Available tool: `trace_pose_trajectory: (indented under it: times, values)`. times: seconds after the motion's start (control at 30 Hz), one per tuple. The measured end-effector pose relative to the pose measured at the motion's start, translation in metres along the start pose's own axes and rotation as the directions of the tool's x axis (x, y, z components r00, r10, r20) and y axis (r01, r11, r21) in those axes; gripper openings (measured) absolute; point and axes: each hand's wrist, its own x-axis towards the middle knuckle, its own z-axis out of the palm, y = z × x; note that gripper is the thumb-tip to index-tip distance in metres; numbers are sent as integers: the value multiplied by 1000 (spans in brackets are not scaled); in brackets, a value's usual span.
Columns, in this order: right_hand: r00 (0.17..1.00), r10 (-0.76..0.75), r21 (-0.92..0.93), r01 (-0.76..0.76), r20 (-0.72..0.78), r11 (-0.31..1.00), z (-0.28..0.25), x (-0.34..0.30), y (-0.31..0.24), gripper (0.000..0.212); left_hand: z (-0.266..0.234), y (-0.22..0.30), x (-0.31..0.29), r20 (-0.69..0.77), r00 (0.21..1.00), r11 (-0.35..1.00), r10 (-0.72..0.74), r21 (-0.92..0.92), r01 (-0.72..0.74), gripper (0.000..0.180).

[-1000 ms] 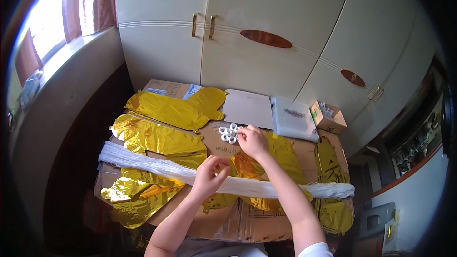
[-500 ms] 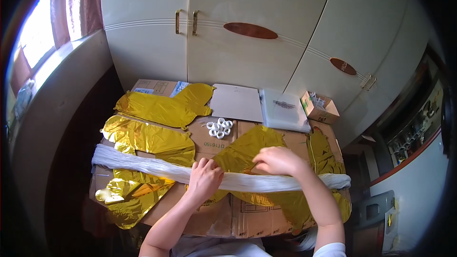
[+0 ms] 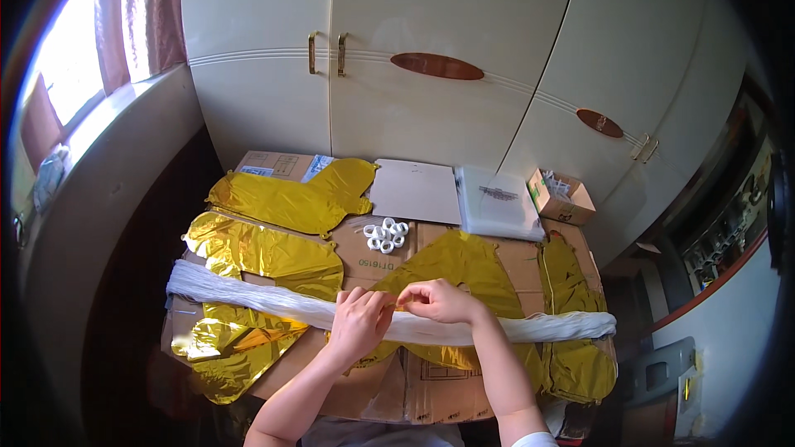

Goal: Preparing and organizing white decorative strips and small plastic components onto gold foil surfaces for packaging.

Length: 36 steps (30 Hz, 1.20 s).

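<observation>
A long hank of white thread (image 3: pixel 257 296) lies crosswise over several flat gold foil balloons (image 3: pixel 273 244). Above its middle, my left hand (image 3: pixel 361 324) is closed, fingers bent down, near the foil balloon (image 3: pixel 451 269) at centre. Close against it, my right hand (image 3: pixel 440 301) has thumb and fingertips pinched together. A speck of gold shows between the fingertips of both hands, but it is too small to name. The left hand covers part of the hank.
Cardboard (image 3: pixel 364 401) covers the table. Farther back are a cluster of small white rings (image 3: pixel 387 234), a pale board (image 3: pixel 414 190), clear plastic bags (image 3: pixel 498 207) and a small carton (image 3: pixel 565 199) with white pieces. Behind stands a cream cabinet (image 3: pixel 447 0).
My right hand has moved left and down, and its fingertips now meet the left hand's. The left hand has stayed over the middle of the hank. The view has shifted slightly.
</observation>
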Motion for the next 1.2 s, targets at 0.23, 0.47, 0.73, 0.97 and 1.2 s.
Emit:
trace_pose_trajectory:
  times: [0.23, 0.47, 0.73, 0.97, 1.2]
  values:
    - [987, -160, 459, 145, -6, 877, -17, -11, 6, 14, -2, -1, 0, 88, 993, 971, -75, -220, 93, 12]
    - [850, -246, 839, 512, -465, 185, -15, -13, -2, 20, 0, 2, 3, 188, 971, 789, -144, -571, 228, 33]
    - [948, -260, 620, 316, -182, 718, -7, -8, 0, 20, 19, 1, -7, 281, 940, 293, -195, -898, 329, 48]
    - [983, -179, 614, 126, 26, 780, 8, -8, -17, 28, 7, -9, -5, 416, 896, 128, -153, -891, 436, 31]
    - [951, -299, 711, 153, 84, 686, 8, -8, -2, 26, 5, -13, -8, 405, 913, -179, -41, -902, 392, 4]
